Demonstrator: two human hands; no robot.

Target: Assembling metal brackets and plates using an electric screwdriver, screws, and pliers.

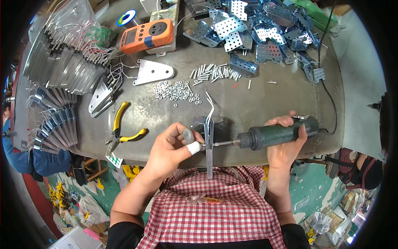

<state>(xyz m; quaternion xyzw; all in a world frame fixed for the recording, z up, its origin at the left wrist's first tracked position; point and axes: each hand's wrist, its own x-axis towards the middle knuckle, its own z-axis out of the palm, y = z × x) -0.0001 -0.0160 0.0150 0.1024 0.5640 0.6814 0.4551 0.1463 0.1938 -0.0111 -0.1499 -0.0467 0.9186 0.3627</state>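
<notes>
My right hand (286,141) is wrapped around a dark green electric screwdriver (269,137) lying level, its bit pointing left. The bit's tip meets the right side of a narrow metal part (209,149), which stands on edge near the table's front and has white wires (210,103) coming out of its far end. On the other side of that part, my left hand (170,147) pinches a small metal fastener (203,146) against it; the fingers partly hide it. White tape wraps the left thumb and a grey cover sits on one finger.
Beyond my hands lie loose nuts (176,90), a pile of screws (211,72) and a flat metal bracket (153,72). Yellow-handled pliers (120,128) rest at left, near stacked wired strips (62,66). An orange multimeter (147,35) and perforated metal plates (265,29) occupy the back.
</notes>
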